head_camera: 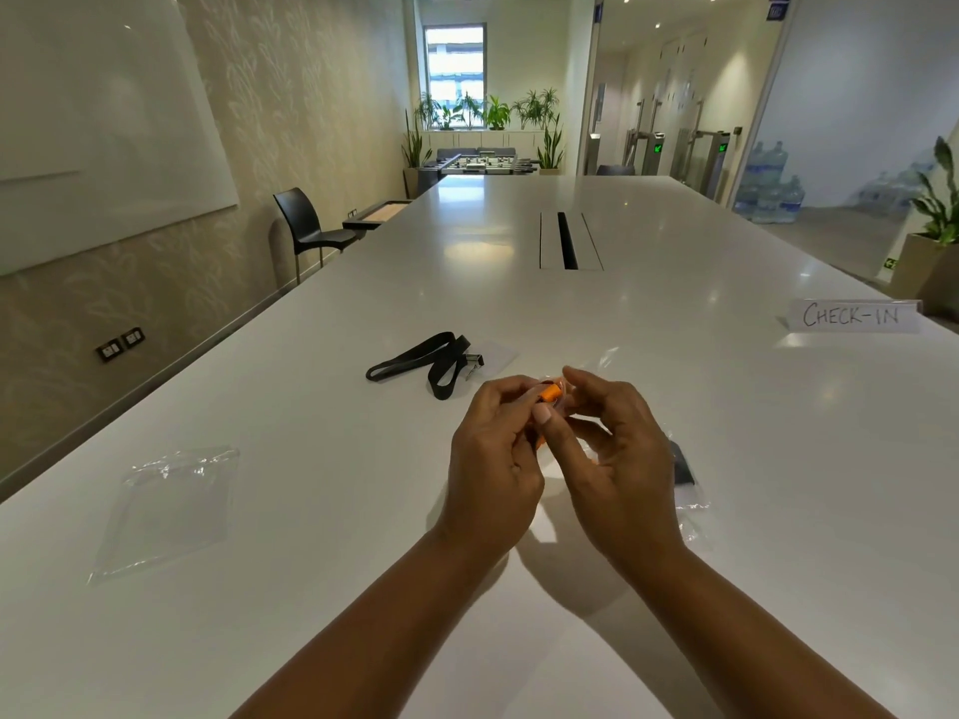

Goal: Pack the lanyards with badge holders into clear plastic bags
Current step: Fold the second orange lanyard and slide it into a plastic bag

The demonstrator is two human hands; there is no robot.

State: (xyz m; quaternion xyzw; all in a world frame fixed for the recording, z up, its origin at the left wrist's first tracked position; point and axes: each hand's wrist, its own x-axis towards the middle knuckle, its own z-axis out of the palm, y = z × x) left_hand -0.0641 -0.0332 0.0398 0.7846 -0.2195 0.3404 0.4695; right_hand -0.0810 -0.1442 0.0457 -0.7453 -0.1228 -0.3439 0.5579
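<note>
Head view: over the middle of the white worktop (674,407), the left hand (493,459) and the right hand (617,459) meet, fingers curled, both gripping a bunched orange lanyard (551,392). Just beyond them a black lanyard (425,363) lies looped, its clip on a clear badge holder (495,355). An empty clear plastic bag (166,511) lies flat towards the left edge. By the right edge stands a white card (853,316) handwritten "CHECK-IN". Behind the right hand, a bag with something black (682,469) shows partly.
</note>
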